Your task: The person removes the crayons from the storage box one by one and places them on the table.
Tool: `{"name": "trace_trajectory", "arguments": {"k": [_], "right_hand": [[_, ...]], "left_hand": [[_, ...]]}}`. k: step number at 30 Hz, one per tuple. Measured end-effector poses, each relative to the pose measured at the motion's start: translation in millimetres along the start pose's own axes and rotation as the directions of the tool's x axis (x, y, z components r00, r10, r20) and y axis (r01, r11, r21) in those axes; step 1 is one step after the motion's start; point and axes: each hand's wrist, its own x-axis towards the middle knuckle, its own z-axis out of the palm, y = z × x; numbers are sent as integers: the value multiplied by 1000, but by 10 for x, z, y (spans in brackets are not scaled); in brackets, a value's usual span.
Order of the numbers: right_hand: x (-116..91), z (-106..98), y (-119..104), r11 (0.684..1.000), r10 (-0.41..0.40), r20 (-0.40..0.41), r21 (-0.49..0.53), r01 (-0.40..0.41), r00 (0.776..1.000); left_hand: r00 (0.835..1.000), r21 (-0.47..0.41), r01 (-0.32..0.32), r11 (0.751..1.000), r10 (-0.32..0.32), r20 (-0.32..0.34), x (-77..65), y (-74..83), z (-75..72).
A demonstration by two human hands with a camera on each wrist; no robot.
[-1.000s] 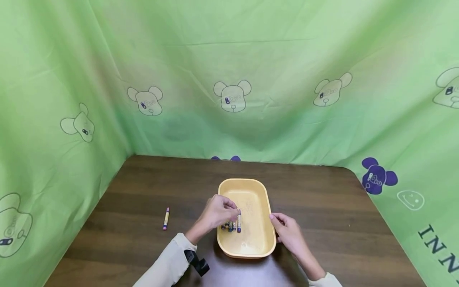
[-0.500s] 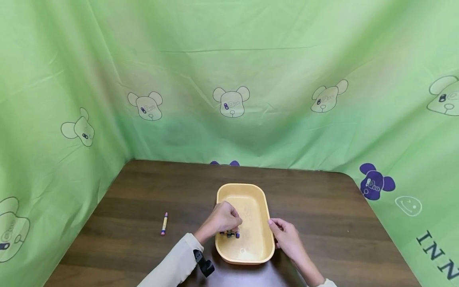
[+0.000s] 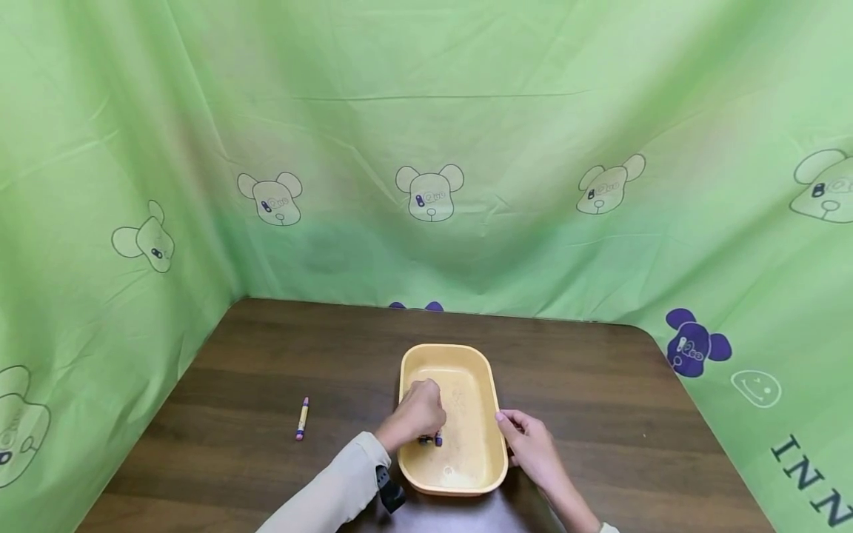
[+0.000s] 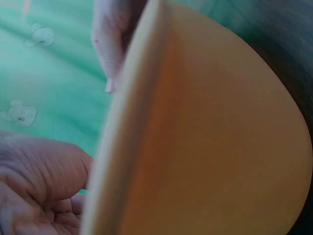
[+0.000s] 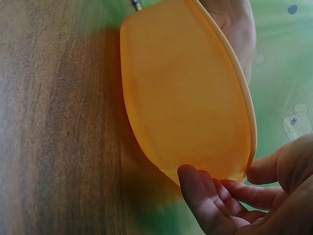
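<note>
At my far left, the green curtain point(image 3: 73, 311) with its printed bear heads hangs beside the dark wood-grain table point(image 3: 566, 370). Well left of the tray, one wax crayon point(image 3: 303, 419) lies flat on the tabletop, its pale wrapper banded with purple; its long axis runs almost straight away from me with a slight lean to the right, the pink tip toward the curtain and the other pink end toward me. Next comes my cream left sleeve point(image 3: 333, 477), with a black wrist device point(image 3: 389, 494) on it. My left hand point(image 3: 420, 411) reaches over the near-left rim into the tan plastic tray point(image 3: 466, 455), knuckles up and fingers bent downward; the hand hides their tips, so I cannot tell whether they pinch a crayon or have let go. From under it show the near ends of a dark cluster of crayons point(image 3: 424, 440) and, just right of these, a purple-ended crayon point(image 3: 438, 440) pointing toward me, its long axis roughly along the tray's own, which runs away from me. On the right side, my right hand point(image 3: 531, 446) grips the tray, thumb on the rim and fingertips against the outer wall.
</note>
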Motion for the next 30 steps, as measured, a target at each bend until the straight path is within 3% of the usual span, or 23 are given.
{"name": "trace_trajectory", "arguments": {"k": [13,17,21,25,30], "right_hand": [[-4,17,-7,1000,1,-18,-11,-2,1000],[6,34,-1,1000,0,-22,-11,0,1000],[13,61,36,1000,-1,-25,-7,1,1000],[1,59,64,1000,2,-31,-5,-3,1000],[1,43,54,1000,-7,-31,-5,6,999]], "left_hand": [[997,108,-65,992,69,-38,44,49,119],[993,190,-77,979,92,-73,37,59,149],[978,306,-130,943,173,-117,-7,61,195],[955,358,-203,911,266,-135,-43,49,257],[942,332,-250,909,308,-133,-29,60,293]]}}
